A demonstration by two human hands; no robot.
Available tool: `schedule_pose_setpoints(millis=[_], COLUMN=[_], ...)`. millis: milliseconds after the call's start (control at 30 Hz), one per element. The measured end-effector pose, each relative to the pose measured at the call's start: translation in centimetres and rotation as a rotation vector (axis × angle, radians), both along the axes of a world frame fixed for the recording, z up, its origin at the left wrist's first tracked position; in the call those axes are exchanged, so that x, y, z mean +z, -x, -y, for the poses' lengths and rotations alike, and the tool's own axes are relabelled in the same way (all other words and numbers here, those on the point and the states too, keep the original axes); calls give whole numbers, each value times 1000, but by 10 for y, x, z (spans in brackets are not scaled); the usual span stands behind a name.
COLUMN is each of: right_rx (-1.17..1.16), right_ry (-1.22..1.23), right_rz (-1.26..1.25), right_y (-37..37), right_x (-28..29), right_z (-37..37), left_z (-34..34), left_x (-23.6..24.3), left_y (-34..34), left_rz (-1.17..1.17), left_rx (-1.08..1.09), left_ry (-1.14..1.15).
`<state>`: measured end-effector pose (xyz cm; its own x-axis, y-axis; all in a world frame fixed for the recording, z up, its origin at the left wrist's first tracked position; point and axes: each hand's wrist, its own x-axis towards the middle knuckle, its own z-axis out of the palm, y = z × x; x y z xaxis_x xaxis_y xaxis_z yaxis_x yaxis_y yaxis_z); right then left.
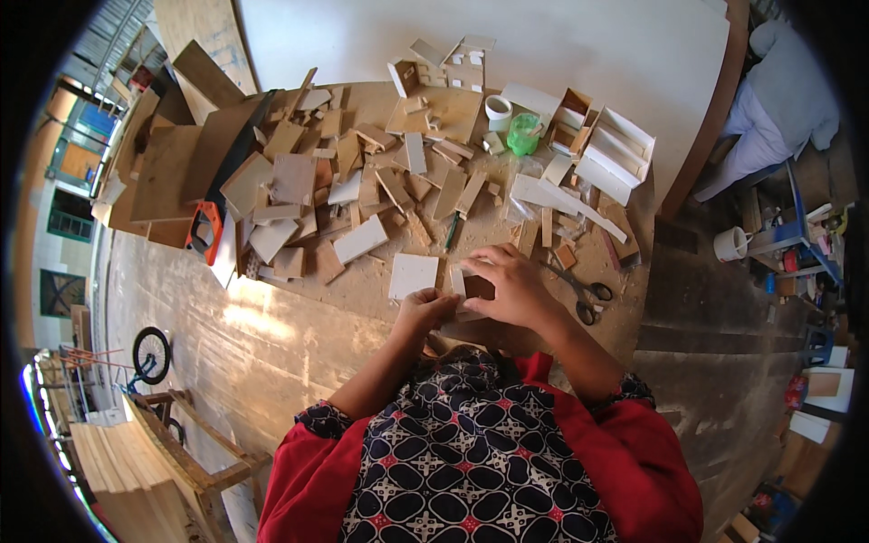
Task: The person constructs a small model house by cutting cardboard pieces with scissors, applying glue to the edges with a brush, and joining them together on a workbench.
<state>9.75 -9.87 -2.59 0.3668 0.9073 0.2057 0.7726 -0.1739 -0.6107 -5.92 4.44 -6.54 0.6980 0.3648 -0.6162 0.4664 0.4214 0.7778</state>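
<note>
around pale piece [458, 280], right hand [514, 288] curves

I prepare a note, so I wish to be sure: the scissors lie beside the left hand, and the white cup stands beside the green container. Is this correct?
One point is wrong: in the head view, the scissors lie beside the right hand. The white cup does stand beside the green container.
</note>
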Motion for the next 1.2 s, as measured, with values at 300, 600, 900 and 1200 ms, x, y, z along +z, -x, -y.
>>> schedule_pose_setpoints(millis=[300,600,900,1200], right_rx=[33,22,-174,-618], right_ry=[31,34,-135,-107], right_rz=[76,93,64,-67], right_y=[7,8,4,-79], right_x=[-13,-13,-12,-55], right_z=[-6,-6,4,60], left_z=[-3,-2,1,2], left_x=[-8,-5,-9,-2], left_y=[1,1,3,9], left_rz=[-8,-8,17,50], left_rx=[-21,-28,76,86], left_ry=[-15,-35,11,42])
